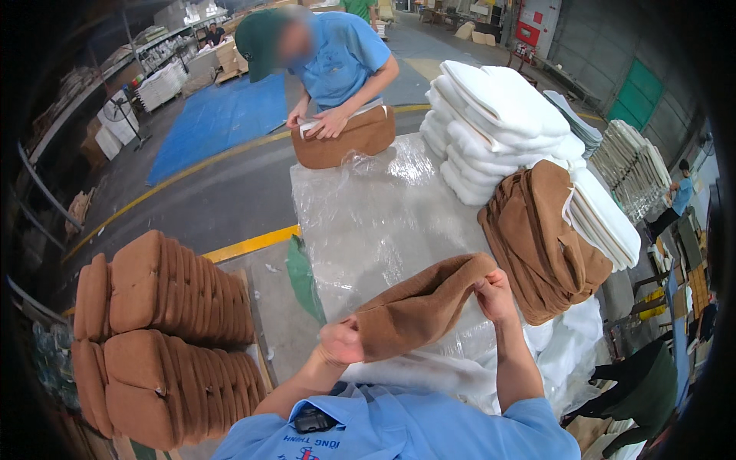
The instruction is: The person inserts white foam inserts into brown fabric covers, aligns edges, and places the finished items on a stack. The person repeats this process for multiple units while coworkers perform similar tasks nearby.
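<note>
Hands [342, 342] [497, 296] holding brown cover [418, 313], white material [371, 115] inside second cover [345, 149]

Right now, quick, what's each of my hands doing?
Left hand: closed, holding the left end of the long, soft brown fabric cover.
Right hand: closed, holding that cover's right end.

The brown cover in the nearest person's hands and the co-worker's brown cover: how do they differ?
The near cover looks bent and creased; the co-worker's cover looks flatter. White material shows along the top of the co-worker's cover, while none shows at the near cover. Both are brown and soft-looking.
</note>
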A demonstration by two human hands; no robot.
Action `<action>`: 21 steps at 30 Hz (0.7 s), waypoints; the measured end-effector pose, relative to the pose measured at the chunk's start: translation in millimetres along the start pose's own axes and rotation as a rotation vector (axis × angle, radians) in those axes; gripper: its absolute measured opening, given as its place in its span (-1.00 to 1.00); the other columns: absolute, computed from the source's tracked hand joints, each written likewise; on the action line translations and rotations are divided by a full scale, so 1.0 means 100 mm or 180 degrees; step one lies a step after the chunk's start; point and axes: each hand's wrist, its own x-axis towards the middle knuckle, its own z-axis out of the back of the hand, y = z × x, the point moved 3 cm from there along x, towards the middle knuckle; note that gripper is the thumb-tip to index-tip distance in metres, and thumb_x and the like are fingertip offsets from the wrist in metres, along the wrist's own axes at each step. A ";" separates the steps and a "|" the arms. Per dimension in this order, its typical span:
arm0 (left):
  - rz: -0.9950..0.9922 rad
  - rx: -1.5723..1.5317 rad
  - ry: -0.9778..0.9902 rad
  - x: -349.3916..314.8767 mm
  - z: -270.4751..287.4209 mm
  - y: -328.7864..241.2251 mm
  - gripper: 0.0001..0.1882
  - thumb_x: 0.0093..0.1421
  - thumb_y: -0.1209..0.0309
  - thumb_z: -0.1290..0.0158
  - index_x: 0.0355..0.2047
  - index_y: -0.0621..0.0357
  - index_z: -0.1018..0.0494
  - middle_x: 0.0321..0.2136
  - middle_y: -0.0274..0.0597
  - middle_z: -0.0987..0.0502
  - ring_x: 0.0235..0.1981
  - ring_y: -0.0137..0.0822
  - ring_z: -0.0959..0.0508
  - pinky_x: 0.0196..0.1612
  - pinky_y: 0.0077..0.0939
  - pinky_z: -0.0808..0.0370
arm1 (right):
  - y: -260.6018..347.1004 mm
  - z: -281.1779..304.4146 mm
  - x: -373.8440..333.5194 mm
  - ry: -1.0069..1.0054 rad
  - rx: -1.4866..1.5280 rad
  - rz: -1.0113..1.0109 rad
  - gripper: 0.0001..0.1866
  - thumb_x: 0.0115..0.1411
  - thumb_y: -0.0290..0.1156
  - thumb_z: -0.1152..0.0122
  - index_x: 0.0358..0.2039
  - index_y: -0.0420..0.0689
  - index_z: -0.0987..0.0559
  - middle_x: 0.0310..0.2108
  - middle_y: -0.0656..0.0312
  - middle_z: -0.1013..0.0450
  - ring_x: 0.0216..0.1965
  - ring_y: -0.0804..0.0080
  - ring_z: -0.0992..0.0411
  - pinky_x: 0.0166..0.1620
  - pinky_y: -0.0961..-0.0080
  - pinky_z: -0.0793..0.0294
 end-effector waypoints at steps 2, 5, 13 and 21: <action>-0.0057 -0.0008 -0.0102 0.05 -0.19 -0.07 -0.23 0.30 0.28 -0.24 0.42 0.37 -0.25 0.33 0.09 -0.44 0.31 -0.04 -0.51 0.38 -0.12 -0.43 | 0.07 -0.02 -0.03 -0.0001 -0.0155 0.0061 -0.77 0.42 -0.45 -0.31 0.04 -0.19 -0.69 -0.01 0.30 -0.65 -0.03 0.54 -0.56 0.09 0.51 -0.49; -0.0035 0.0693 -0.1149 0.22 -0.40 -0.13 -0.33 0.34 0.30 -0.25 0.36 0.37 -0.33 0.26 0.06 -0.51 0.24 -0.09 -0.55 0.32 -0.17 -0.49 | 0.23 -0.10 -0.05 -0.0022 -0.0787 0.0032 -0.83 0.37 -0.57 -0.29 -0.05 -0.25 -0.68 -0.08 0.25 -0.65 -0.06 0.44 -0.57 0.07 0.47 -0.50; 0.0128 0.1270 -0.2193 0.38 -0.25 -0.01 -0.59 0.37 0.56 -0.14 0.20 0.41 -0.48 0.12 0.01 -0.61 0.10 -0.18 -0.64 0.16 -0.29 -0.63 | 0.49 -0.42 0.00 0.0026 -0.1741 0.0357 -0.77 0.23 -0.73 -0.16 -0.14 -0.30 -0.67 -0.15 0.18 -0.62 -0.10 0.42 -0.55 0.00 0.52 -0.50; -0.0999 0.1530 0.0233 0.03 -0.48 0.19 -0.27 0.38 0.08 -0.23 0.34 0.39 -0.38 0.22 0.09 -0.54 0.19 -0.05 -0.59 0.32 -0.16 -0.49 | 0.34 -0.07 -0.03 -0.0199 -0.1758 0.0404 -0.68 0.19 -0.46 -0.17 -0.05 -0.26 -0.60 -0.13 0.16 -0.58 -0.03 0.34 -0.54 0.10 0.40 -0.51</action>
